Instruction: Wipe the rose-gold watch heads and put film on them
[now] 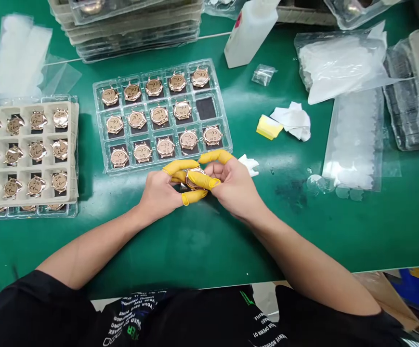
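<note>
A rose-gold watch case is held between my two hands, in front of the clear tray. My left hand, in yellow finger cots, grips it from the left side. My right hand closes on it from the right, with its yellow-covered thumb lying across it. Fingers hide much of the case. Just beyond my hands lies the clear plastic tray, with similar watch cases, backs up, in its compartments. One compartment in the middle row, at the right end, shows only a dark pad.
Stacked trays with watch cases stand at left, more trays at the back. A white bottle, a yellow piece, crumpled white cloth, a small plastic bag and clear round films lie toward the right.
</note>
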`<state>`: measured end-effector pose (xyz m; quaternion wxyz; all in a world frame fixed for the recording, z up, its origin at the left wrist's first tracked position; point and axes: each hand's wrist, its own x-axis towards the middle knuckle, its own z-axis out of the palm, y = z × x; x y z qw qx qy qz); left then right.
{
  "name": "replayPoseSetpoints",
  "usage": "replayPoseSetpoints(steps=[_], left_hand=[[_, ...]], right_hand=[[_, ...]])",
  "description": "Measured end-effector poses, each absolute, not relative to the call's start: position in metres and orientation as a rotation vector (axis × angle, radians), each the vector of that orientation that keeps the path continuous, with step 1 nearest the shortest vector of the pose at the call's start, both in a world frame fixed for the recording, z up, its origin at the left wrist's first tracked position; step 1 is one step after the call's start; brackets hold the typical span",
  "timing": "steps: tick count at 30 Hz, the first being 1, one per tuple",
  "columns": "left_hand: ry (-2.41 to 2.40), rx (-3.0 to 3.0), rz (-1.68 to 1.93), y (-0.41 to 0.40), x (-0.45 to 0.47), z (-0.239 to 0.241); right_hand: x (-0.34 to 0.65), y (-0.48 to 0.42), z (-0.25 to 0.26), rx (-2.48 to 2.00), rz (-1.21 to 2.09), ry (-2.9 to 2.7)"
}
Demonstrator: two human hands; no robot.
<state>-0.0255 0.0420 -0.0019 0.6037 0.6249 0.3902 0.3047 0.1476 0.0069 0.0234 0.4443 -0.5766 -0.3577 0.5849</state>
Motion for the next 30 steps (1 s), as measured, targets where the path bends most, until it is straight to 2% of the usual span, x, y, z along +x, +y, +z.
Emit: replayPoseSetpoints(steps=[3, 5, 9, 11, 16, 20, 23, 26, 30], left_hand=[[0.904, 1.456, 0.731, 0.042, -0.025, -0.001], [0.893, 1.455, 0.727, 0.042, -0.025, -0.001], [0.93, 1.416, 0.671, 0.044, -0.024, 0.001], [0.942, 1.405, 0.655, 0.044, -0.024, 0.002], [0.94, 1.413, 0.67, 0.045, -0.024, 0.002], [0.926, 1.401, 0.68, 0.045, -0.024, 0.0], [0.893, 1.373, 0.682, 0.045, -0.024, -0.001], [0.897, 1.347, 0.701, 0.044, -0.024, -0.001], [0.867, 1.349, 0.677, 0.044, -0.024, -0.002]], right_hand=[[0.148, 0.005, 0.026, -1.449, 1.426, -0.894], [0.166, 0.002, 0.029, -1.507, 1.299, -1.126], [0.233, -0.006, 0.021, -1.568, 0.497, -1.76], [0.261, -0.01, 0.01, -1.566, 0.323, -1.88], [0.262, -0.013, 0.002, -1.596, 0.322, -1.779], [0.212, -0.008, 0.018, -1.344, 0.386, -1.796], [0.183, -0.003, 0.023, -1.206, 0.263, -1.902], [0.175, -0.001, 0.021, -1.253, 0.148, -1.924], [0.177, -0.003, 0.018, -1.218, 0.226, -1.947]])
